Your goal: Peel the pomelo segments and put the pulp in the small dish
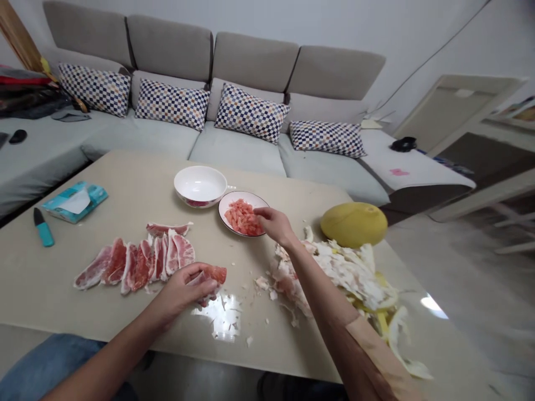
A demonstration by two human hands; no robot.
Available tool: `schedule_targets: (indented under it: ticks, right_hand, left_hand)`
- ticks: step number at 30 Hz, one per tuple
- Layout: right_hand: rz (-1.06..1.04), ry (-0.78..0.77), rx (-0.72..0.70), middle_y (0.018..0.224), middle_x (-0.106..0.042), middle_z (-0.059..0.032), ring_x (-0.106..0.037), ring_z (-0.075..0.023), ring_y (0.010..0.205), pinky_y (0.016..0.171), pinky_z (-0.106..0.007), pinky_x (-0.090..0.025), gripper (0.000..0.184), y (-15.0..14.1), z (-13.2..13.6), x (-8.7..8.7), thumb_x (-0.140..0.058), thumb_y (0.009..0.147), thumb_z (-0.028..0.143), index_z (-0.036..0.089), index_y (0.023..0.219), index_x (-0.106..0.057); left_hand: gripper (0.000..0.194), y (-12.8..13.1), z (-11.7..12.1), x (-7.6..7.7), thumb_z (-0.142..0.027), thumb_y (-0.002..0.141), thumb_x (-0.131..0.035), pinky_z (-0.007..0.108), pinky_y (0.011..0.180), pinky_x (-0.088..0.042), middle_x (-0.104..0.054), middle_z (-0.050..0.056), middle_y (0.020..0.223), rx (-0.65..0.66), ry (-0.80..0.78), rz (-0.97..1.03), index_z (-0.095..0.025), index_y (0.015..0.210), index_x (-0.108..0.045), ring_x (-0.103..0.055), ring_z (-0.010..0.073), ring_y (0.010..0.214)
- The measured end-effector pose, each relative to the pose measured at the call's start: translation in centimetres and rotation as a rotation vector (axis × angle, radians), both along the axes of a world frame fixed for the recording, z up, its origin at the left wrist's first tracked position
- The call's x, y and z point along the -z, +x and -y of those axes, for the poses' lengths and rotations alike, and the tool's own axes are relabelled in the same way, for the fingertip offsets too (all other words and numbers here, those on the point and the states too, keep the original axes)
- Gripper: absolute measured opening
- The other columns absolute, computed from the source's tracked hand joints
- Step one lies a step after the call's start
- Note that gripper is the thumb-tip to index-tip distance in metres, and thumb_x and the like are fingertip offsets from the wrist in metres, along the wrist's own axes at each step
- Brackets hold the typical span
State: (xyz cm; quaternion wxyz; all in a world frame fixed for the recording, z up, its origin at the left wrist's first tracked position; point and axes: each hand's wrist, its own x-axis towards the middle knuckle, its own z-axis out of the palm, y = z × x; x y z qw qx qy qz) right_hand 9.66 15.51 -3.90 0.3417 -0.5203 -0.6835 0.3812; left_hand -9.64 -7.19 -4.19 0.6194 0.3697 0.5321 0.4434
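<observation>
Right now, I see the left hand (pixel 184 292) near the table's front edge, its fingers curled around a pink pomelo segment (pixel 213 274), while the right hand (pixel 276 225) sits at the rim of a white plate (pixel 220 214) heaped with stripped flesh (pixel 243 218), fingers loosely bent; I can't tell whether they pinch anything. Left of centre, a row of segments (pixel 140 262) remains whole, and a pile of white pith (pixel 334 273) lies toward the right edge.

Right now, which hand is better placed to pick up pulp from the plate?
The right hand: its fingers are at the edge of the plate, right beside the pink pulp. The left hand is farther away and is holding a fruit segment.
</observation>
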Motion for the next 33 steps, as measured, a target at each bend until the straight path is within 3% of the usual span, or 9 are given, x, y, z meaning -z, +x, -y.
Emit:
schedule_targets:
  ticks: [4,7,9,12,16,20,23,28,33]
  right_hand:
    - [0.046,0.09,0.013,0.097,-0.072,-0.0073,-0.063,-0.022,0.094,0.093,-0.038,-0.043,0.023,0.1,0.9,-0.5,-0.054,0.074,0.02,0.018,0.089,-0.072]
    - [0.04,0.109,-0.023,0.091,-0.071,-0.0073,-0.064,-0.0207,0.083,0.083,-0.035,-0.048,0.023,0.4,4.1,-0.9,-0.056,0.078,0.029,0.017,0.094,-0.07]
    - [0.025,0.054,-0.144,0.08,-0.07,-0.004,-0.064,-0.0175,0.07,0.07,-0.03,-0.05,0.022,0.7,7.3,-1.3,-0.059,0.08,0.034,0.018,0.093,-0.069]
    - [-0.052,-0.192,-0.435,0.075,-0.067,-0.0018,-0.062,-0.0151,0.067,0.063,-0.027,-0.048,0.025,1.0,12.2,-2.1,-0.057,0.086,0.037,0.02,0.101,-0.066]
    - [-0.022,-0.225,-0.481,0.082,-0.067,-0.0021,-0.061,-0.0144,0.069,0.061,-0.025,-0.048,0.025,0.9,16.2,-3.3,-0.066,0.081,0.036,0.022,0.102,-0.067]
    - [0.003,-0.082,-0.469,0.085,-0.064,-0.0023,-0.06,-0.0123,0.066,0.06,-0.024,-0.049,0.017,0.8,17.4,-3.6,-0.066,0.08,0.031,0.022,0.095,-0.067]
    - [0.042,0.015,-0.488,0.084,-0.061,-0.0025,-0.059,-0.011,0.065,0.06,-0.023,-0.05,0.013,1.0,17.8,-3.4,-0.063,0.081,0.023,0.021,0.093,-0.066]
    - [0.073,0.027,-0.508,0.086,-0.059,-0.003,-0.059,-0.0118,0.07,0.061,-0.022,-0.053,0.014,0.9,18.3,-3.2,-0.058,0.078,0.015,0.019,0.091,-0.064]
    - [0.08,-0.021,-0.496,0.081,-0.058,-0.0025,-0.06,-0.0113,0.066,0.059,-0.022,-0.054,0.012,0.4,18.3,-2.8,-0.057,0.073,0.012,0.017,0.083,-0.062]
  left_hand:
    - [0.038,0.1,0.0,-0.3,-0.042,0.075,-0.07,0.023,0.061,-0.045,-0.066,0.004,0.089,0.004,-0.009,0.022,-0.019,0.104,-0.064,-0.061,0.0149,0.074]
    - [0.038,0.2,0.1,-0.3,-0.041,0.074,-0.071,0.022,0.061,-0.045,-0.067,0.004,0.09,0.005,-0.022,0.036,-0.019,0.104,-0.065,-0.061,0.0147,0.074]
    - [0.038,0.4,0.2,-0.2,-0.04,0.074,-0.072,0.022,0.06,-0.045,-0.067,0.003,0.087,0.01,-0.019,0.04,-0.019,0.104,-0.065,-0.061,0.0148,0.074]
    - [0.036,0.5,0.3,0.0,-0.038,0.073,-0.073,0.022,0.06,-0.045,-0.067,0.003,0.084,0.036,0.007,0.046,-0.018,0.102,-0.066,-0.061,0.0154,0.074]
    - [0.029,0.8,0.3,0.1,-0.035,0.072,-0.074,0.025,0.064,-0.049,-0.068,0.005,0.091,0.08,0.077,-0.035,-0.018,0.095,-0.069,-0.063,0.0191,0.082]
    - [0.016,1.0,0.4,-0.3,-0.03,0.074,-0.073,0.029,0.083,-0.048,-0.069,0.005,0.094,0.107,0.28,-0.227,-0.02,0.086,-0.073,-0.063,0.0205,0.093]
    - [0.015,1.0,0.6,-0.5,-0.03,0.077,-0.071,0.028,0.081,-0.049,-0.068,0.005,0.092,0.128,0.363,-0.334,-0.021,0.088,-0.073,-0.063,0.0186,0.088]
    - [0.015,1.0,0.8,-0.6,-0.024,0.077,-0.07,0.026,0.077,-0.048,-0.069,0.004,0.089,0.158,0.411,-0.457,-0.022,0.091,-0.073,-0.063,0.0171,0.085]
    - [0.015,1.0,0.7,-0.7,-0.019,0.074,-0.07,0.024,0.076,-0.049,-0.068,0.003,0.087,0.178,0.353,-0.504,-0.022,0.088,-0.072,-0.063,0.0164,0.084]
